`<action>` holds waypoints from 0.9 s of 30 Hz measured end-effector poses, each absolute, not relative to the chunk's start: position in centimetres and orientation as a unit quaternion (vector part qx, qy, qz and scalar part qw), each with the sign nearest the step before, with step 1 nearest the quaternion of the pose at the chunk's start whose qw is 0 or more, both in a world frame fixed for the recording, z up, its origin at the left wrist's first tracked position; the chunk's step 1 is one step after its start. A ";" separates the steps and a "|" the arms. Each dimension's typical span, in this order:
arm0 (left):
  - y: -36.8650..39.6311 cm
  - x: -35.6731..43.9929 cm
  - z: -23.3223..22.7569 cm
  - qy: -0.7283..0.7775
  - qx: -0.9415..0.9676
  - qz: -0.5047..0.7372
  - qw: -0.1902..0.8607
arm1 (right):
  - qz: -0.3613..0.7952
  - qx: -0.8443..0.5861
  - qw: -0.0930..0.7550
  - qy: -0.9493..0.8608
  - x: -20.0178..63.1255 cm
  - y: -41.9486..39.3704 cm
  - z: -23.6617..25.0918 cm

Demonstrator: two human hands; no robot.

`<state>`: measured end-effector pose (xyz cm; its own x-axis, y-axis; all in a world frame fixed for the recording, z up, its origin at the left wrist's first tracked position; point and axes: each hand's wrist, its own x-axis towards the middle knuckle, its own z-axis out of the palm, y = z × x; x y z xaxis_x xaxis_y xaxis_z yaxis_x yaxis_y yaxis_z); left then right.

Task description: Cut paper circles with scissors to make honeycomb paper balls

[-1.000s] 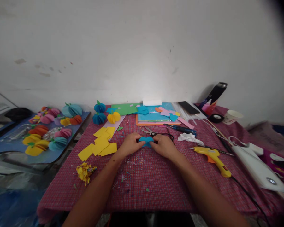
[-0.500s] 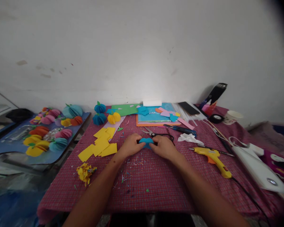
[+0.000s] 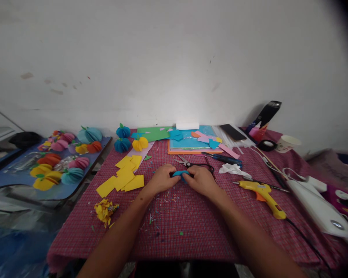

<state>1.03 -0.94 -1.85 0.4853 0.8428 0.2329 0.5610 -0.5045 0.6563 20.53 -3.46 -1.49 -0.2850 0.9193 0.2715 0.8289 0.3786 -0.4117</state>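
Observation:
My left hand (image 3: 161, 178) and my right hand (image 3: 201, 180) meet in the middle of the table and both pinch a small blue paper piece (image 3: 180, 174), which they press against the red checked cloth (image 3: 174, 224). Only the top of the blue piece shows between my fingers. Black-handled scissors (image 3: 195, 165) lie just behind my right hand. Yellow paper squares (image 3: 123, 177) lie to the left of my left hand.
A yellow glue gun (image 3: 262, 193) with its cord lies at right, white tissue (image 3: 231, 168) behind it. Coloured paper sheets (image 3: 188, 141), paper balls (image 3: 122, 144), a phone (image 3: 235, 132), a bottle (image 3: 266, 112) and a cup (image 3: 287, 143) stand at the back. A side tray (image 3: 20, 181) holds several paper fruits. Crumpled yellow scraps (image 3: 104, 210) lie front left.
My hands have closed in on the blue paper piece, so less of it shows now. Their place on the table is nearly the same.

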 end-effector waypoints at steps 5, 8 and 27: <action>-0.9 1.0 -2.0 0.410 0.828 0.279 0.263 | 0.104 -0.541 0.237 -0.800 20.5 -3.5 -1.3; -0.9 1.0 -2.0 0.407 0.828 0.276 0.267 | 0.123 -0.540 0.241 -0.797 20.4 -3.6 -1.2; -3.3 -3.5 1.2 0.484 0.776 0.351 0.202 | 0.127 -0.520 0.272 -0.799 20.7 -3.1 -1.7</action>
